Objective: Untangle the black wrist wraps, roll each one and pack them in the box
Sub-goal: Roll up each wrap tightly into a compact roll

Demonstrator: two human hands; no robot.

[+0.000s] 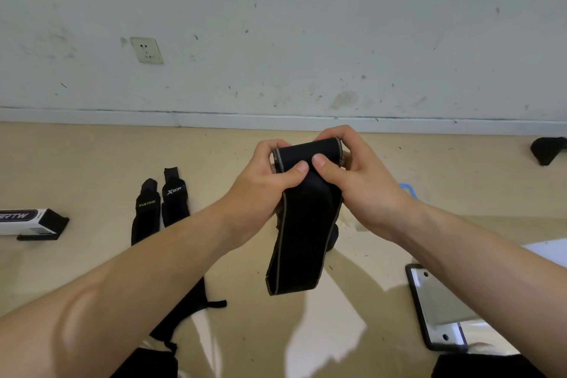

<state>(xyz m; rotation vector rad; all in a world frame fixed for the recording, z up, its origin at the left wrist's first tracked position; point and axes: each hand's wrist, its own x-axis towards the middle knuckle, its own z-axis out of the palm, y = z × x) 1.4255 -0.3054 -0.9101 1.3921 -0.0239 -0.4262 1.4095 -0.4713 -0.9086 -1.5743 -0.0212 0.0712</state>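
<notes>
A black wrist wrap with a grey edge [303, 233] is held up above the floor, its top end curled into a roll and its tail hanging down. My left hand [264, 181] grips the left side of the roll with the thumb pressing on the front. On the right side, my right hand [356, 181] grips the roll, thumb beside the left thumb. Two more black wraps [159, 205] with printed logos lie flat on the floor to the left. A white and black box [30, 221] lies at the far left, its end flap open.
A phone [438, 307] lies face up on the floor at the lower right. A black object [546, 150] sits at the far right near the wall. A blue item [408, 189] peeks out behind my right wrist. A black strap [190, 307] lies under my left forearm.
</notes>
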